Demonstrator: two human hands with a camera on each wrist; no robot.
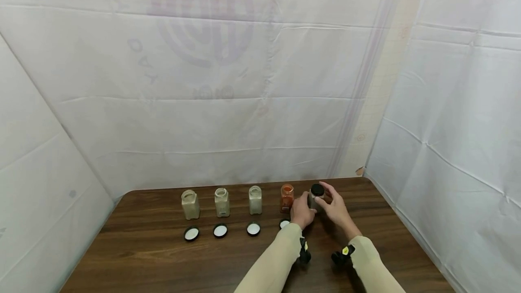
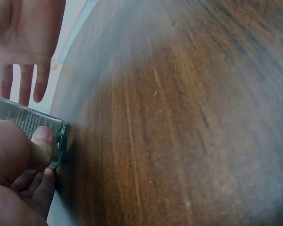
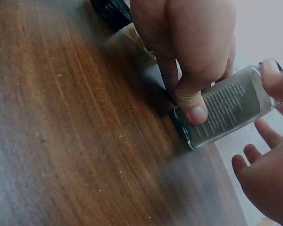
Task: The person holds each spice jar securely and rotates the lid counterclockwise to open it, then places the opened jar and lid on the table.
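At the right end of the row stands a square glass spice jar (image 3: pixel 231 106) with a printed label and a black lid (image 1: pixel 317 189) on top. My left hand (image 1: pixel 302 211) grips the jar low down, its thumb pressed on the label near the base. My right hand (image 1: pixel 337 207) holds the lid between thumb and fingers; its other fingers spread away from the glass in the right wrist view. The jar's contents are mostly hidden behind the label and hands. Close to my left hand is an open jar of orange-red spice (image 1: pixel 286 199).
Three more open jars, a left one (image 1: pixel 190 205), a second (image 1: pixel 222 203) and a third (image 1: pixel 255 200), stand leftward with pale contents. Black lids with white undersides, such as one lid (image 1: pixel 191 233), lie before the open jars. White sheeting (image 1: pixel 228 103) surrounds the wooden table (image 1: pixel 163 266).
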